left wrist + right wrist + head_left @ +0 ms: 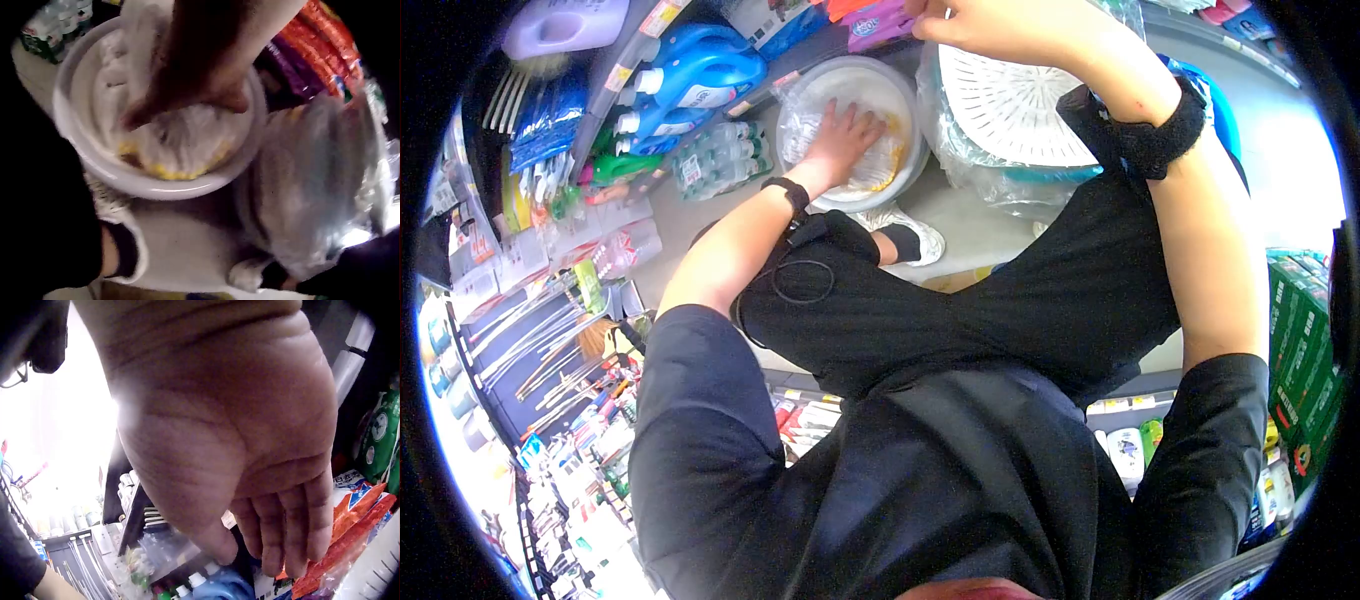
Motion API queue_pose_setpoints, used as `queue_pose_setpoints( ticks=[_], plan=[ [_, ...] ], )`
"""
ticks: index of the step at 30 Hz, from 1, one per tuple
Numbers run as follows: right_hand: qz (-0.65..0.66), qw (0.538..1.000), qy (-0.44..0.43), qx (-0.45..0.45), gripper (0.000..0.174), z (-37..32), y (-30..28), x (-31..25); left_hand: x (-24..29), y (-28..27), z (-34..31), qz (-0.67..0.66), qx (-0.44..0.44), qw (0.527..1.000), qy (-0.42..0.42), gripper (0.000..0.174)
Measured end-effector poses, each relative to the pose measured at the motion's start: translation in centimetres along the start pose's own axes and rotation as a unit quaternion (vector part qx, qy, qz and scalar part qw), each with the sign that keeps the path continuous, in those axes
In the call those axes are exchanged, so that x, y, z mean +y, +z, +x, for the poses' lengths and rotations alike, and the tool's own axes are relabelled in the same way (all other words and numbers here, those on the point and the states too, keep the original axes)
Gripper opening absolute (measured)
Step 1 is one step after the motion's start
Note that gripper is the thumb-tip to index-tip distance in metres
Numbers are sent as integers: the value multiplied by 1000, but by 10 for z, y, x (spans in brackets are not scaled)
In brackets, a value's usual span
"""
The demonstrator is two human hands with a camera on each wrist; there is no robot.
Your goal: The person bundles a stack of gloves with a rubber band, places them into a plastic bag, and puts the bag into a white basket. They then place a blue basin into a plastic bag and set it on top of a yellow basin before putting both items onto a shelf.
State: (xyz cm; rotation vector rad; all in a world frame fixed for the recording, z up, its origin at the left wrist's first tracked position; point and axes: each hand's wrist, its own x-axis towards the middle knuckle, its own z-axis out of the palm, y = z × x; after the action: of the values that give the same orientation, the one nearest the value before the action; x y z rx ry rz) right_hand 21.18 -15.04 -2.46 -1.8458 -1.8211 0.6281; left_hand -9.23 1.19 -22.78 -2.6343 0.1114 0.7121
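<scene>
My left hand [840,148] reaches down into a round white basin [912,130], fingers spread over a white bundle with a yellow edge [886,172]. In the left wrist view, the fingertips press on this pale, folded bundle [187,140], and yellow shows along its near border [178,174]. Clear plastic wrap lies at the basin's left side. My right hand [985,28] is raised at the top of the head view, near the packets of detergent. Its palm and loosely bent fingers fill the right wrist view, with nothing held.
A plastic-wrapped stack with a slotted white basket [1010,105] stands right of the basin. Blue detergent jugs [710,75] and wrapped bottles [722,160] are on the left. Purple and orange packets [878,25] lie beyond. Green boxes [1305,350] stand at the right. White shoes [915,240] are below the basin.
</scene>
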Motion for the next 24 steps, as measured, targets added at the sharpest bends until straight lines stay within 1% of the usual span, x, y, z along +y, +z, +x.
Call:
queue_pose_setpoints(
  ticks=[2,5,6,9,10,11,13,14,17,18,21,22,24],
  plan=[
    [-18,1000,6,-11,31,-2,-1,0,-11,-18,-3,-60,-68,996,8,95],
    [-30,1000,3,-7,32,-4,-1,-2,-34,-23,0,-187,55,981,-13,120],
    [-34,999,-2,-3,32,-4,-1,-3,-40,-22,0,-179,33,983,14,119],
    [-16,1000,-14,-5,32,0,1,-5,-36,-2,-7,-110,-127,986,0,116],
    [-33,999,-12,-8,31,2,5,-2,-32,13,-9,-143,-138,980,-8,115],
    [-50,999,-8,-11,31,5,11,5,-29,27,-12,-139,-132,981,-13,118],
    [-67,997,-2,-26,31,7,15,9,-24,28,-17,-131,-121,984,-28,124],
    [-66,997,4,-33,31,7,14,10,-27,27,-18,-150,-113,982,-24,117],
    [-71,997,10,-31,32,7,14,9,-22,22,-6,-153,-143,978,-25,106],
    [-75,997,10,-33,32,7,15,7,-17,13,-6,-108,-115,987,-28,94],
    [-84,995,14,-44,31,11,13,4,-19,9,0,-176,-114,976,-62,87],
    [-84,995,19,-50,31,10,14,3,-22,0,-5,-187,-79,976,-81,81],
    [-72,997,6,-40,31,9,16,4,-19,1,-17,-121,43,990,-65,81]
  ],
)
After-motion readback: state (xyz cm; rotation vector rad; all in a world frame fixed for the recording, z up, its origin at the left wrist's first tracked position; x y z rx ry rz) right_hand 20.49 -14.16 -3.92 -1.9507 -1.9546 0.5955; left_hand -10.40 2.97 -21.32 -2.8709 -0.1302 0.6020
